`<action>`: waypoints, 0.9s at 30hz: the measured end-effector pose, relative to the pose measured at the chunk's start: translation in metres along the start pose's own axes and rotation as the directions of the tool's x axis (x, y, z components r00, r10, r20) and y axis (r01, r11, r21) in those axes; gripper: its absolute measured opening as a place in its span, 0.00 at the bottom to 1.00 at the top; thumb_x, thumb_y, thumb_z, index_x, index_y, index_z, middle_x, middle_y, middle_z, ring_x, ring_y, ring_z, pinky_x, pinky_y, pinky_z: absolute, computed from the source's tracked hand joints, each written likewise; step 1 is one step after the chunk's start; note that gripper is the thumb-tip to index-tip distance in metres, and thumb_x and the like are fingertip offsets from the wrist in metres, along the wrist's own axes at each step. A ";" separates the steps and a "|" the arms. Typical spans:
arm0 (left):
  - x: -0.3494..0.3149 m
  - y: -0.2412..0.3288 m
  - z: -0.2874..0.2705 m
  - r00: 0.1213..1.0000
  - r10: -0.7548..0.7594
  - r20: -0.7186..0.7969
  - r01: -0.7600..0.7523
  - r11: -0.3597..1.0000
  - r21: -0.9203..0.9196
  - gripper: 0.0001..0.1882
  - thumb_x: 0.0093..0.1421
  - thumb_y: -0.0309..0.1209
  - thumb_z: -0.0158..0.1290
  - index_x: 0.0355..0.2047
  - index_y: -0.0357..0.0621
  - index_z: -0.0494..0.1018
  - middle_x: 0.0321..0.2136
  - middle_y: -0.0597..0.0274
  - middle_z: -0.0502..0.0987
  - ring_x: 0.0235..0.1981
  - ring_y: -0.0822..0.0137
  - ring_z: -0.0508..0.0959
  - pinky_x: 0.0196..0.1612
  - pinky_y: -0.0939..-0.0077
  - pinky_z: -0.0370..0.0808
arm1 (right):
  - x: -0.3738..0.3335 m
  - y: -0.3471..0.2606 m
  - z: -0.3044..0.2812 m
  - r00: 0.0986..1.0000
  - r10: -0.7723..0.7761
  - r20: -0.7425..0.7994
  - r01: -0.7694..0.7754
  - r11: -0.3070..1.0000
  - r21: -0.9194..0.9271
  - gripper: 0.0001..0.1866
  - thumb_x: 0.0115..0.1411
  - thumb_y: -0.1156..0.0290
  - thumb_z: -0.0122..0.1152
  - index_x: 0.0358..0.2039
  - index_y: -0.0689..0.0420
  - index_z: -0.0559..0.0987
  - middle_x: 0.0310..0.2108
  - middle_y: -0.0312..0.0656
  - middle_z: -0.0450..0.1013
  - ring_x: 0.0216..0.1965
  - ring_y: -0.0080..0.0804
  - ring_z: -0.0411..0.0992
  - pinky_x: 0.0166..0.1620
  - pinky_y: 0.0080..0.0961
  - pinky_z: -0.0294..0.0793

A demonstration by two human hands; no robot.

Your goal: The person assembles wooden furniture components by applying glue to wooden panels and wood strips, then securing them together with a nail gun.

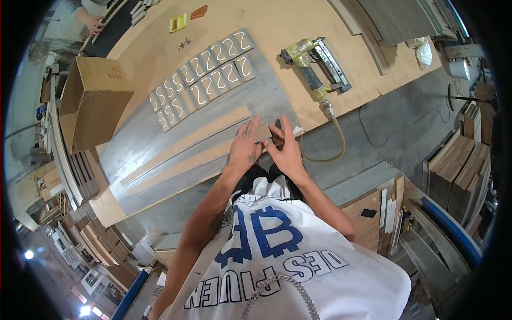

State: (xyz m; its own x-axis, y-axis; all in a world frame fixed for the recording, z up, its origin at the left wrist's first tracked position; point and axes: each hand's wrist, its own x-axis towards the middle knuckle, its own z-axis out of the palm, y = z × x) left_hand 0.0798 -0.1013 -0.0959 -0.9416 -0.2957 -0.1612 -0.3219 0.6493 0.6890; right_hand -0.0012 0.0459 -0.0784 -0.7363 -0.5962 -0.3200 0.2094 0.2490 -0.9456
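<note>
On a grey board [273,88] at the table's near edge lie two long, thin wooden strips, the far strip [186,144] and the near strip [186,167]. My left hand [246,145] rests over the right part of the near strip, fingers stretched out across it. At that strip's right end is my right hand [286,150], its index finger extended, its thumb and curled fingers closed about the end. Part of the strip is hidden under my hands. Beyond the strips, several small rectangular pieces [203,98] with white S-shaped lines stand in two rows.
A nail gun [311,78] with a yellowish hose [343,145] lies right of the board. An open cardboard box [101,101] stands at left. Grey panels [397,21] are stacked far right. Another person's hand [95,25] shows at far left. A yellow box [178,23] sits at the back.
</note>
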 end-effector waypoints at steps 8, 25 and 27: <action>0.000 -0.002 -0.002 0.999 0.030 -0.021 -0.031 0.998 -0.053 0.45 0.55 0.26 0.60 0.70 0.37 0.51 0.55 0.51 0.77 0.60 0.42 0.68 0.62 0.55 0.69 | -0.002 0.001 0.003 1.000 0.020 0.014 -0.020 1.000 -0.011 0.43 0.62 0.72 0.62 0.71 0.67 0.48 0.60 0.61 0.71 0.54 0.49 0.77 0.58 0.36 0.73; -0.003 -0.008 0.005 0.991 0.124 -0.059 -0.118 0.989 0.094 0.43 0.62 0.35 0.57 0.71 0.34 0.47 0.57 0.42 0.73 0.60 0.42 0.68 0.64 0.57 0.66 | 0.155 -0.032 -0.073 0.860 -0.485 -0.156 0.082 0.434 -0.897 0.41 0.59 0.64 0.67 0.67 0.68 0.58 0.53 0.67 0.70 0.52 0.60 0.72 0.53 0.51 0.72; -0.001 -0.005 0.001 0.996 0.086 -0.019 -0.085 0.995 0.046 0.44 0.62 0.36 0.57 0.71 0.34 0.47 0.57 0.41 0.72 0.60 0.42 0.68 0.64 0.57 0.67 | 0.185 -0.039 -0.094 0.921 -0.359 -0.153 0.024 0.444 -0.896 0.39 0.58 0.65 0.68 0.64 0.68 0.61 0.48 0.64 0.73 0.47 0.59 0.74 0.49 0.48 0.74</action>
State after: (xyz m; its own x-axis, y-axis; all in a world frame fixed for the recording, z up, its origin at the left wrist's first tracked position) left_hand 0.0823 -0.1033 -0.1002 -0.9636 -0.2524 -0.0876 -0.2449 0.7033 0.6673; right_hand -0.2061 -0.0027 -0.0952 -0.8514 -0.5218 0.0537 -0.5015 0.7797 -0.3748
